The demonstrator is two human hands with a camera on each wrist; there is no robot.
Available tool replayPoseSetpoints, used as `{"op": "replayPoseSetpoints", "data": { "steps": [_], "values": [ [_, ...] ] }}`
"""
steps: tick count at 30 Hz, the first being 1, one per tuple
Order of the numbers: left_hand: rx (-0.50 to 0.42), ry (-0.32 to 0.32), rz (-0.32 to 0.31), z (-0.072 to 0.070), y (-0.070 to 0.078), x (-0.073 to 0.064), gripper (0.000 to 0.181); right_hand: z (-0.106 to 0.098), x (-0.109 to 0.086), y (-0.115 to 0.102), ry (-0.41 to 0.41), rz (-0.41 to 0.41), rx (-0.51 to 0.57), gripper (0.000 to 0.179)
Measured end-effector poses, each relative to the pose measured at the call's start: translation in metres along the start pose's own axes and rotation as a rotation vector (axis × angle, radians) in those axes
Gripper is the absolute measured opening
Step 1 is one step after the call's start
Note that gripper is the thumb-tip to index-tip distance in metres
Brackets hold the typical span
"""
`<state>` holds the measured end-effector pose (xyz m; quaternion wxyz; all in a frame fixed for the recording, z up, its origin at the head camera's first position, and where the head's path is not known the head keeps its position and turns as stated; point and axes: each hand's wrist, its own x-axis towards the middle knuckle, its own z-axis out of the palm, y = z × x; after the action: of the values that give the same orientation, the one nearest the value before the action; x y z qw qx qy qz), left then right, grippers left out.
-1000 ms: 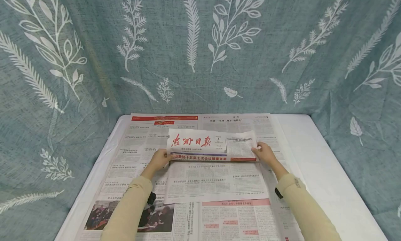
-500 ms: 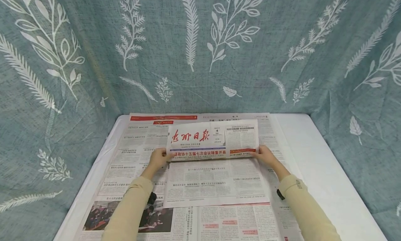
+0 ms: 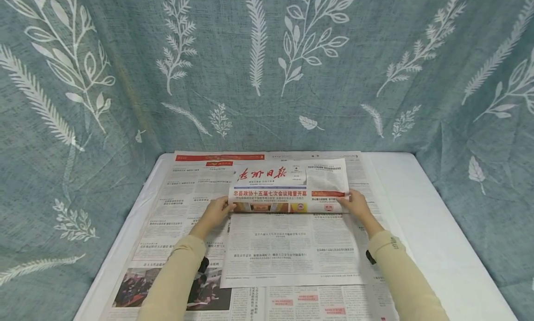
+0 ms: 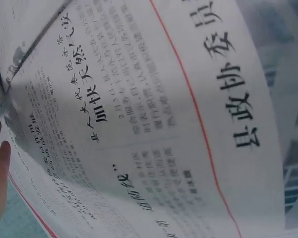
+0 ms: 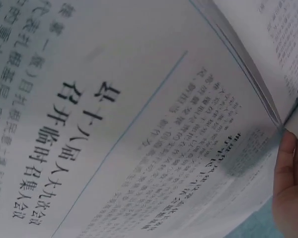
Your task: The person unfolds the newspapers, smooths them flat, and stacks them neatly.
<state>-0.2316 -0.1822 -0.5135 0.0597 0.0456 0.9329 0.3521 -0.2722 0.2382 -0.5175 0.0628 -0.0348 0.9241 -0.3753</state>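
Note:
A folded newspaper point(image 3: 275, 177) with a red masthead lies over the middle of a larger spread sheet. Its upper part is turned over in a rounded fold that runs left to right, and a lower part of small print reaches from under this fold toward the person. At the fold's left end, my left hand point(image 3: 217, 212) pinches the paper between thumb and fingers. My right hand point(image 3: 356, 206) grips the right end at about the same height. Printed pages fill both wrist views, with part of the left hand point(image 4: 0, 178) and the right hand point(image 5: 292, 183) at their outer edges.
Underneath, the spread newspaper sheet point(image 3: 167, 219) with photos and red banners covers much of a white table point(image 3: 434, 228). Behind the table and along both sides hangs a blue-green curtain point(image 3: 267, 117) with white leaf prints.
The masthead part now stands taller, its top edge farther back, and a coloured picture strip shows along the fold. The lower page edge has slid toward the person. Both hands keep their grip.

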Motion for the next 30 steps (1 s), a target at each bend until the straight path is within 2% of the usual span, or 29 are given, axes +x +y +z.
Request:
{"op": "replayPoseSetpoints", "data": {
  "steps": [4,7,11,14,16,19,22,26,30],
  "values": [
    [0.039,-0.003,-0.025,0.002,0.005,0.005,0.024,0.001,0.000,-0.001,0.044,0.037,-0.015,0.037],
    [0.046,0.043,-0.057,0.002,0.009,0.006,0.026,0.003,0.002,-0.004,0.045,0.041,0.010,0.043],
    [0.061,0.116,-0.111,0.003,0.013,0.007,0.029,0.003,0.002,-0.003,-0.038,0.013,0.141,0.063],
    [0.049,0.136,-0.148,0.004,0.013,0.008,0.029,0.000,0.001,0.003,-0.129,-0.020,0.221,0.077],
    [0.043,0.140,-0.158,0.005,0.012,0.009,0.029,0.000,0.000,0.008,-0.158,-0.048,0.198,0.076],
    [0.016,0.132,-0.138,0.005,0.010,0.009,0.029,0.000,0.000,0.011,-0.133,-0.087,0.095,0.060],
    [-0.048,0.117,-0.101,0.005,0.010,0.007,0.032,-0.001,-0.001,0.010,-0.055,-0.072,0.015,0.045],
    [-0.124,0.069,-0.065,0.002,0.010,0.004,0.039,-0.002,-0.001,0.004,0.010,-0.014,0.001,0.044],
    [-0.125,0.081,-0.017,-0.001,0.010,0.004,0.027,-0.003,-0.001,-0.002,0.035,0.037,-0.010,0.041]
  ]
}}
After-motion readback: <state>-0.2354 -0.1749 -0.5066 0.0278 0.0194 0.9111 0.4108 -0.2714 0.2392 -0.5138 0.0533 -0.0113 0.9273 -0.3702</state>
